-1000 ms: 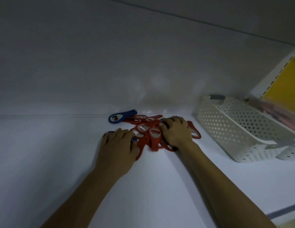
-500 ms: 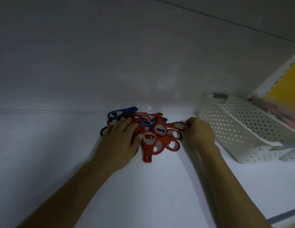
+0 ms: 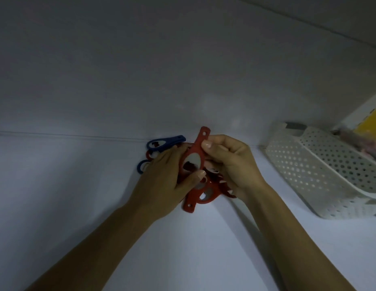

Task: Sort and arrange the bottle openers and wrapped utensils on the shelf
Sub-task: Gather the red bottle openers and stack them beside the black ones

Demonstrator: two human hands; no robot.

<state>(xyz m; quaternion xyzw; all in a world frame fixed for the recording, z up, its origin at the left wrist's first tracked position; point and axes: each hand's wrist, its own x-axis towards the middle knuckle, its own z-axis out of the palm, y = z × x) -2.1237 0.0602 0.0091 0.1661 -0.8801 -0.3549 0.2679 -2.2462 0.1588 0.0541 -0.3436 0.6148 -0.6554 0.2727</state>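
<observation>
A blue bottle opener (image 3: 166,142) lies on the white shelf (image 3: 78,185) at the back wall, just beside the left hand (image 3: 164,187). That hand grips the ring end of a raised red bottle opener (image 3: 195,153), above the red pile (image 3: 206,195). The right hand (image 3: 233,164) pinches the same opener's handle, with a white perforated basket (image 3: 321,164) farther right.

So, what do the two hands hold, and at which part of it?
Both hold one red bottle opener: the right hand pinches its narrow handle, the left hand grips its ring end.
</observation>
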